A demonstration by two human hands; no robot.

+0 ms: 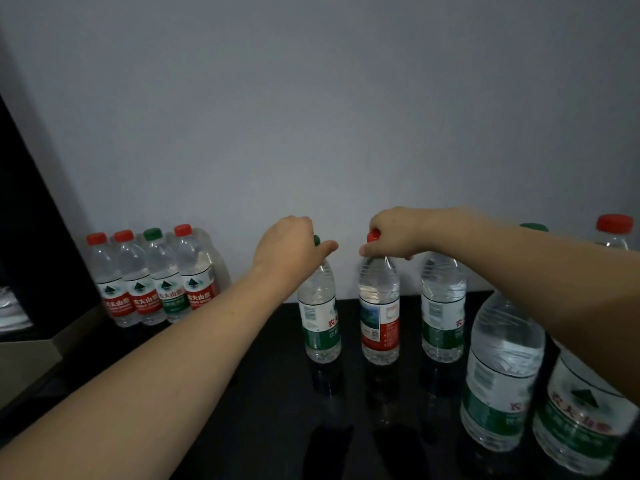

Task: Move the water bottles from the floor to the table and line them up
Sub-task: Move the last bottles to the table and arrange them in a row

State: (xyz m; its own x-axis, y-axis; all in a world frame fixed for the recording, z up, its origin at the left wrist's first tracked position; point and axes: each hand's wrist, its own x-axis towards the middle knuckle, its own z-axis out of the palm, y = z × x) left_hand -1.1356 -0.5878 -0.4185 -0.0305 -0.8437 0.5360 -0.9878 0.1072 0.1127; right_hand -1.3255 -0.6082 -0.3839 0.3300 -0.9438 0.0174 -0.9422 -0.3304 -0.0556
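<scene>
Now both hands are up on caps at once. Left hand (291,244) sits on top of the green-label bottle (320,320), fingers curled round its green cap so only a sliver of green shows past the knuckles. Right hand (391,233) is doing the same on the red-label bottle (380,323), fingers pinched on the red cap (373,235), thumb tucked under the neck.

Both bottles stand upright on the dark glossy tabletop (242,427), long axis straight up and down, each hanging directly below its own hand. They sit side by side but apart, a clear gap between them, roughly level with each other. Just right of the red-label bottle stands a third small bottle (443,306), partly under the right forearm, also apart.

So the relation that counts: each bottle is straight beneath its fingers, and any nudge to even up the row would go sideways along the tabletop, I'd judge. The right hand has the tighter spot, with a neighbour close on its outer side.

Two large bottles (502,368) stand nearer the camera on the right. Over on the left, by the wall (311,98), a group of four small bottles (156,282) stands close together.
</scene>
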